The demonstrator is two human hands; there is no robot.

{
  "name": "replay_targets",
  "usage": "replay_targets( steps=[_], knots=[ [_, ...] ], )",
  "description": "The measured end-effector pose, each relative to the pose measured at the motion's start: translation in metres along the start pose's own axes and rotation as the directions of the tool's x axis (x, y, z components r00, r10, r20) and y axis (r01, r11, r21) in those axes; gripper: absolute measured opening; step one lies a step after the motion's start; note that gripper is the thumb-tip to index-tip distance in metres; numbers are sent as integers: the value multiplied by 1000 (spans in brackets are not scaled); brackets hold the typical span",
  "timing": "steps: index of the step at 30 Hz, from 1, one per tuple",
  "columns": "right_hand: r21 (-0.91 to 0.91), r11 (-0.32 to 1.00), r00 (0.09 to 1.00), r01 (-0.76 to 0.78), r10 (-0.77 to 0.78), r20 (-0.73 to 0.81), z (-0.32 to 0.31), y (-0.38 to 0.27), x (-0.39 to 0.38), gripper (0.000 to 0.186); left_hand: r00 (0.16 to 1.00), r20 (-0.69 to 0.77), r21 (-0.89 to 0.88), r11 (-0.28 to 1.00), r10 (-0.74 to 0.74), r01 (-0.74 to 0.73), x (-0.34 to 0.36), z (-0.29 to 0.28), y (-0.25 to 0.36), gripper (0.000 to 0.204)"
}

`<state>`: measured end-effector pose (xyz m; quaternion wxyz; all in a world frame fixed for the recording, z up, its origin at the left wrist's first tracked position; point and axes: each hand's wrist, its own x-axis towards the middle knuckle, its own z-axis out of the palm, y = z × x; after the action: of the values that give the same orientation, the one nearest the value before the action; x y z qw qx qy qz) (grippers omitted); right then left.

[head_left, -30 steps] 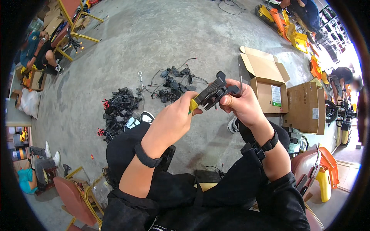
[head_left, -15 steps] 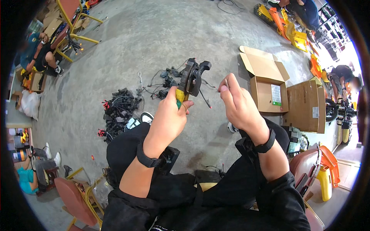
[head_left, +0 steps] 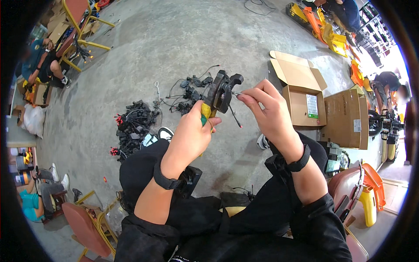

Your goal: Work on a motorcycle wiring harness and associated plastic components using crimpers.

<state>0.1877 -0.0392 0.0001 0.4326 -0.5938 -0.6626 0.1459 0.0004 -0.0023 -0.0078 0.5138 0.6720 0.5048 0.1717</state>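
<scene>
Tangled black connector pile (head_left: 136, 126) is lying on the floor (head_left: 174, 39), smaller cable cluster (head_left: 187, 91) sitting just right of it. Left hand (head_left: 188, 136) is wrapping its grip around a yellow-and-green handle (head_left: 205, 110); black clip-shaped part (head_left: 225, 99) is sticking up from it in midair, red-tipped cable (head_left: 236, 117) hanging below. Thin metal rod (head_left: 236, 92) is pointing at the part, can't tell if touching; right hand (head_left: 271, 109) is pinching it, thumb against fingers. Open cardboard box (head_left: 291, 110) is lying farther right, brown carton (head_left: 345, 118) standing beside it.
</scene>
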Motion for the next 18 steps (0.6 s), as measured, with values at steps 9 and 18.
replay_targets(
  steps=[9, 18],
  knots=[
    [-257, 948, 981, 189, -196, -1, -4, -5, 1, 14, 999, 22, -91, 995, 30, -28, 0, 3, -2, 19],
    [-311, 906, 958, 287, -271, 95, -3, -2, 1, 21, 997, -40, 14, 998, 61, -61, -2, -1, 2, 23]
  ],
)
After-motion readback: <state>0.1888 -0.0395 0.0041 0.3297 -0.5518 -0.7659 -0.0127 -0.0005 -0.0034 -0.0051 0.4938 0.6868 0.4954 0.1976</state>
